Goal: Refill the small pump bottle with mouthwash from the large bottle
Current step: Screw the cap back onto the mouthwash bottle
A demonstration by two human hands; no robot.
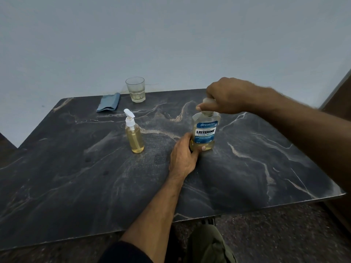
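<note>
Right of the frame's middle, the large bottle [204, 132] stands upright on the dark marble table [266, 168], its blue label reading Listerine Cool Mint and a band of yellowish liquid showing below the label. The left hand [183, 157] comes up from the lower middle of the frame and wraps the bottle's base — fingers curled round the near side, a fingertip showing at the front by the bottom edge. The right hand [226, 95] reaches in from the right edge and sits over the top of the bottle, its fingers closed around the pale cap [208, 101], which is mostly covered; whether the cap is loose or tight cannot be told. To the left of the large bottle and apart from it, the small pump bottle [133, 136] stands upright with its white pump head on and yellowish liquid filling most of its clear body; neither hand touches it. Toward the upper left, near the table's far edge, a clear glass [135, 89] stands with a little liquid in the bottom, and just left of it lies a folded blue cloth [109, 102] — flat on the tabletop.
</note>
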